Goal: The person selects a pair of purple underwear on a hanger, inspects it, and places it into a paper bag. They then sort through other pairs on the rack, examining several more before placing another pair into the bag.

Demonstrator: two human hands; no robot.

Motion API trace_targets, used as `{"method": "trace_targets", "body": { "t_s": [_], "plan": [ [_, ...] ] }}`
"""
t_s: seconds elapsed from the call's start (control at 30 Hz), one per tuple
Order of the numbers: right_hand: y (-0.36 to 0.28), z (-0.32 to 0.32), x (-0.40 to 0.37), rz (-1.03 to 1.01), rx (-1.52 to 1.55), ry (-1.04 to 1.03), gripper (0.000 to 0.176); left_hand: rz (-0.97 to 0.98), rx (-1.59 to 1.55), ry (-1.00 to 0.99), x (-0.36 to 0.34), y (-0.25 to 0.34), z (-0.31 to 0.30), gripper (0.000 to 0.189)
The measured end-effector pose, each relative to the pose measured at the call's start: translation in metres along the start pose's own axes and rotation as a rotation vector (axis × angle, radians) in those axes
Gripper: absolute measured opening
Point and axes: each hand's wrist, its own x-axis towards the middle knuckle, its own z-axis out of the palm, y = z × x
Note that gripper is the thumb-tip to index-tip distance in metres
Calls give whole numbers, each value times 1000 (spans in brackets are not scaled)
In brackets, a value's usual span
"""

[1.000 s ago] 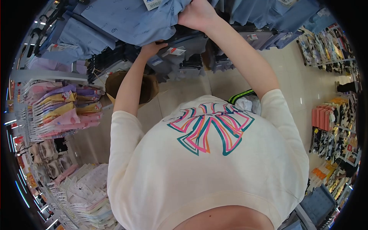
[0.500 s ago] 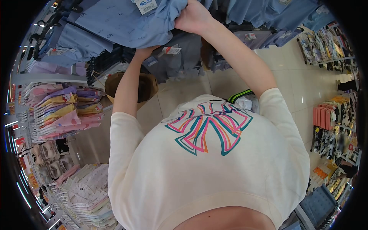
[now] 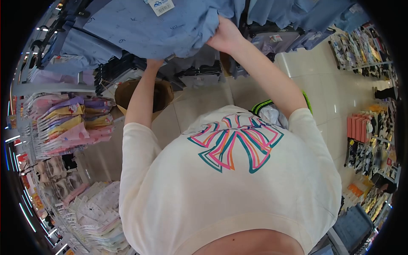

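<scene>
A light blue garment [image 3: 140,32] with small dark printed figures spreads across the top of the view. A white paper tag [image 3: 161,6] with a barcode hangs on its front. My right hand [image 3: 226,37] grips the garment's right edge, where the cloth bunches; its fingertips are hidden in the folds. Under the lower edge, my left hand [image 3: 155,63] reaches up behind the cloth, so its fingers cannot be seen. Other blue clothes [image 3: 280,15] hang close by on the right, with grey clothes [image 3: 199,78] on hangers below.
A brown open-topped box or bag [image 3: 121,95] stands on the floor below my left forearm. Racks of colourful children's clothes [image 3: 68,114] line the left side. Across the tiled floor [image 3: 316,85], more display racks [image 3: 361,46] stand at right. A green-edged bag [image 3: 272,111] is near my waist.
My right hand has shifted right and slightly down with the garment's edge. The garment now hangs lower and covers more of my left hand, and the cloth looks more spread out.
</scene>
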Motion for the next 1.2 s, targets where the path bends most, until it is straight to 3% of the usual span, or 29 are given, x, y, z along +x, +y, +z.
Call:
{"method": "trace_targets", "body": {
  "t_s": [0.07,0.17,0.27,0.3,0.47,0.57,0.7,0.8,0.87,0.97,1.2],
  "plan": [
    [13,0,-13,-33,-34,146,32,19,-175,156,-10,7,-5,32],
    [27,-29,-18,-24,-51,209,31,-268,-170,201,-12,41,-22,25],
    [41,-52,-27,-51,-293,317,31,-414,16,57,-16,62,-40,26],
    [45,-58,-31,-46,-302,339,30,-553,-50,-18,-9,84,-69,32],
    [67,-85,-50,28,-357,414,26,-734,-224,232,-43,125,-113,26],
    [92,-109,-64,195,-347,399,24,-866,-237,313,-81,147,-126,22],
    [126,-108,-67,292,-401,360,22,-1262,-402,477,-118,151,-146,20],
    [151,-83,-50,365,-451,244,23,-1347,-526,576,-142,125,-158,21],
    [171,-59,-30,379,-489,161,23,-1302,-571,632,-148,101,-169,20],
    [212,-21,15,267,-670,19,30,-1248,-628,681,-159,60,-190,19],
    [303,1,106,-113,-1044,156,59,-1260,-849,577,-204,0,-224,19]
  ]
}}
